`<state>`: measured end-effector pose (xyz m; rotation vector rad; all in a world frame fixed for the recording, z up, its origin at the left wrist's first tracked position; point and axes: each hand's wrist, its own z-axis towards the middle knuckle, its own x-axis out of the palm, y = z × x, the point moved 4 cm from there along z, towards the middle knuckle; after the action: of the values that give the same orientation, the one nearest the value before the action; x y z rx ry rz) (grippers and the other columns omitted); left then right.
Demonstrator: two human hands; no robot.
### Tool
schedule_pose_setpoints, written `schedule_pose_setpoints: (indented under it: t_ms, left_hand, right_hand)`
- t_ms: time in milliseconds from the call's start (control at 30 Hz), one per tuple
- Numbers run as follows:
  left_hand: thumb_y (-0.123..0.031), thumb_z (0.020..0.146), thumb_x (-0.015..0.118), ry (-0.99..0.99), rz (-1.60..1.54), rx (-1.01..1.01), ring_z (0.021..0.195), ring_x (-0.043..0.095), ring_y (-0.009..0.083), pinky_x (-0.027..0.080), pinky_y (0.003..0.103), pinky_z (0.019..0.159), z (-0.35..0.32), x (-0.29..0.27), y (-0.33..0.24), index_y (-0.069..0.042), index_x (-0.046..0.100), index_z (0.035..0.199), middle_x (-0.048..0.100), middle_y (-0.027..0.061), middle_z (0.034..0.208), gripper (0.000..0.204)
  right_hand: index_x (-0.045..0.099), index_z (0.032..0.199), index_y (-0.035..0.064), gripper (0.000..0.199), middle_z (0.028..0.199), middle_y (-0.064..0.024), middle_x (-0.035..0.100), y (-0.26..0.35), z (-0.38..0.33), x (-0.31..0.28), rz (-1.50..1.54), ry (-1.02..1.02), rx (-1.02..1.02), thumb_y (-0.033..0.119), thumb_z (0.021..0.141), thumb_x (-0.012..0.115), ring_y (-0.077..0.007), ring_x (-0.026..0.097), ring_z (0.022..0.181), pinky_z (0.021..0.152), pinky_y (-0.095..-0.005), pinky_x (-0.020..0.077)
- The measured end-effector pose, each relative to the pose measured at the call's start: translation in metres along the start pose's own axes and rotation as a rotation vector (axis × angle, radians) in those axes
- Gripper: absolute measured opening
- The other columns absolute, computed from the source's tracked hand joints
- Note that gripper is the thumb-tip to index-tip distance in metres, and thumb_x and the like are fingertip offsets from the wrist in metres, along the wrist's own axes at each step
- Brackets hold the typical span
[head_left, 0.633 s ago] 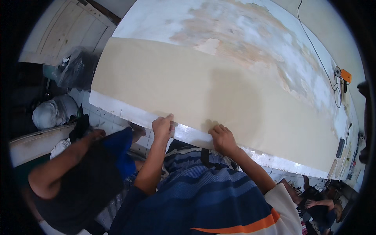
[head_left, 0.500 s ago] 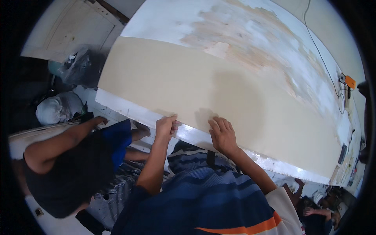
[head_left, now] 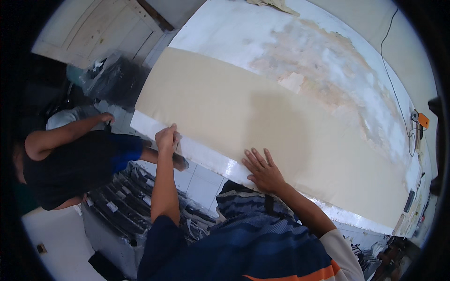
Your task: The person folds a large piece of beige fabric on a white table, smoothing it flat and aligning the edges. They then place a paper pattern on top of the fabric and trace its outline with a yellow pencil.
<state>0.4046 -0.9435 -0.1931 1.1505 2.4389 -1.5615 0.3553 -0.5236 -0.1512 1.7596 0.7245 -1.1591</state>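
Observation:
A long beige sheet (head_left: pixel 206 89), apparently fabric, lies smooth over a large white-topped table (head_left: pixel 206 28). Its near border runs almost parallel to the table's front edge, leaving a pale strip bare. At that border, left of my body, my left hand (head_left: pixel 166 137) is closed with the fingers pinched on the sheet's edge; the exact grip is partly hidden by the hand itself. My right hand (head_left: pixel 263 172) rests palm down on the sheet near the front edge, its fingers spread and empty. A shadow falls across the sheet beyond it.
Beyond the sheet the tabletop has worn brownish patches. An orange tool (head_left: pixel 423 121) with a cord lies at the far right. On the left stands a person in dark clothes (head_left: pixel 70 164), near wrapped dark bundles (head_left: pixel 126 201). Plastic bags (head_left: pixel 112 79) and a wooden door panel (head_left: pixel 101 30) are behind.
My left hand has slid left along the sheet's edge. My right hand has flattened and its fingers have spread. The view has shifted, and the person at left has moved.

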Motion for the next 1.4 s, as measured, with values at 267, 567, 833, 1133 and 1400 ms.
schedule_pose_setpoints:
  t_ms: [267, 567, 833, 1133, 1400]
  left_hand:
    - [-0.02, 0.099, 0.061, 0.163, 0.553, 1.216, 0.148, 0.037, 0.0418, 0.029, 0.052, 0.123, -0.063, 0.139, -0.065, -0.004, 0.049, 0.15, 0.04, 0.0212, 0.161, 0.055]
    - [-0.033, 0.108, 0.043, 0.513, 0.997, 1.46, 0.159, 0.02, 0.033, 0.008, 0.063, 0.126, -0.058, 0.297, -0.124, -0.018, 0.038, 0.161, 0.027, 0.0102, 0.171, 0.056]
    - [-0.027, 0.104, 0.051, 0.496, 0.79, 1.441, 0.155, 0.028, 0.0367, 0.016, 0.061, 0.125, -0.023, 0.285, -0.134, -0.008, 0.049, 0.153, 0.038, 0.0152, 0.164, 0.053]
    - [-0.027, 0.108, 0.045, 0.369, 1.07, 1.34, 0.156, 0.028, 0.0358, 0.015, 0.058, 0.127, 0.079, 0.209, -0.166, -0.014, 0.042, 0.16, 0.033, 0.0135, 0.168, 0.053]
    - [-0.021, 0.105, 0.052, 0.251, 0.802, 1.445, 0.154, 0.032, 0.0385, 0.019, 0.058, 0.125, 0.057, 0.23, -0.168, -0.009, 0.052, 0.153, 0.041, 0.0178, 0.163, 0.049]
  right_hand:
    - [0.034, 0.163, 0.0141, 0.068, 0.172, -0.0178, 0.019, -0.058, 0.036, -0.022, 0.061, -0.324, 0.406, 0.033, 0.102, 0.055, -0.0406, 0.014, 0.159, 0.127, -0.0616, 0.007]
    - [0.027, 0.165, 0.0236, 0.059, 0.173, -0.0107, 0.019, -0.142, 0.145, -0.045, -0.057, -0.367, 0.638, 0.043, 0.11, 0.037, -0.0394, 0.011, 0.159, 0.125, -0.0661, 0.0045]
    - [0.031, 0.163, 0.0108, 0.066, 0.172, -0.0166, 0.018, -0.13, 0.185, -0.047, 0.058, -0.375, 0.627, 0.04, 0.107, 0.046, -0.0354, 0.012, 0.16, 0.127, -0.0631, 0.0042]
    - [0.032, 0.162, 0.009, 0.066, 0.172, -0.0143, 0.022, -0.101, 0.285, -0.057, 0.126, -0.376, 0.449, 0.042, 0.107, 0.045, -0.0322, 0.014, 0.16, 0.128, -0.0608, 0.0037]
    - [0.026, 0.165, 0.0097, 0.063, 0.175, -0.0073, 0.016, -0.117, 0.308, -0.061, 0.149, -0.298, 0.479, 0.041, 0.11, 0.033, -0.0255, 0.007, 0.162, 0.13, -0.0547, -0.0015]
